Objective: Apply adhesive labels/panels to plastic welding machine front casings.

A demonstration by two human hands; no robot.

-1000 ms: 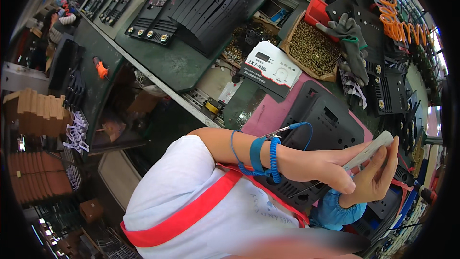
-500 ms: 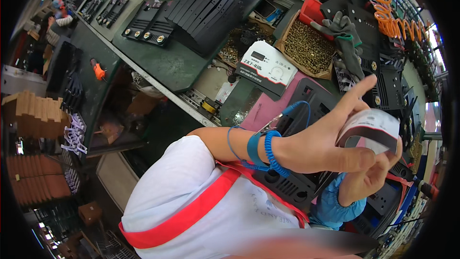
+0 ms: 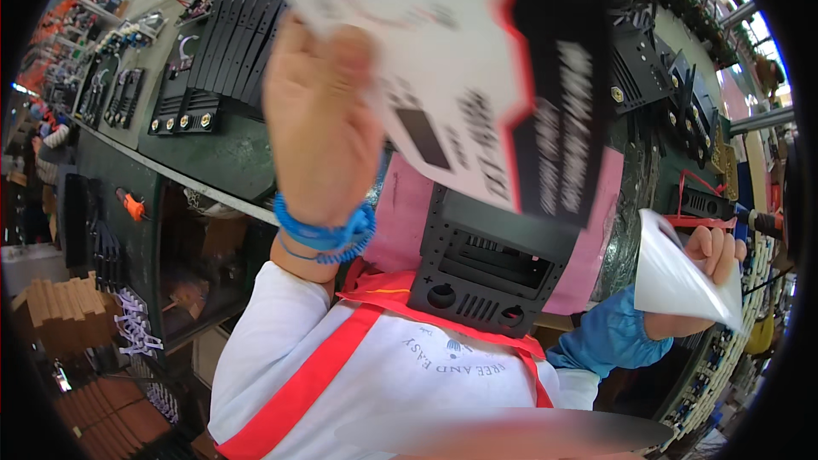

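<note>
Close up at the top, my left hand (image 3: 319,128) pinches the left edge of a large sticker label (image 3: 452,60), printed in white, black and red. The label hangs tilted and blurred by motion. To the right, my right hand (image 3: 714,251) has its fingers curled round a bent, glossy white sheet (image 3: 673,264) that looks like sticker backing paper. Between the hands, close to my chest, stands a black metal housing (image 3: 490,277) with a rectangular window, slots and two round holes. The label hides what lies behind it.
A pink sheet (image 3: 396,209) lies under the housing on the green bench. Slotted black metal plates (image 3: 234,38) are stacked at the far left, and more black panels (image 3: 639,77) lie at the far right. An orange-handled tool (image 3: 131,204) rests on the left table.
The hands, earlier together at the curled label on the right, have parted. My left hand has moved left and up with the label, now spread out; my right hand has the white sheet.
</note>
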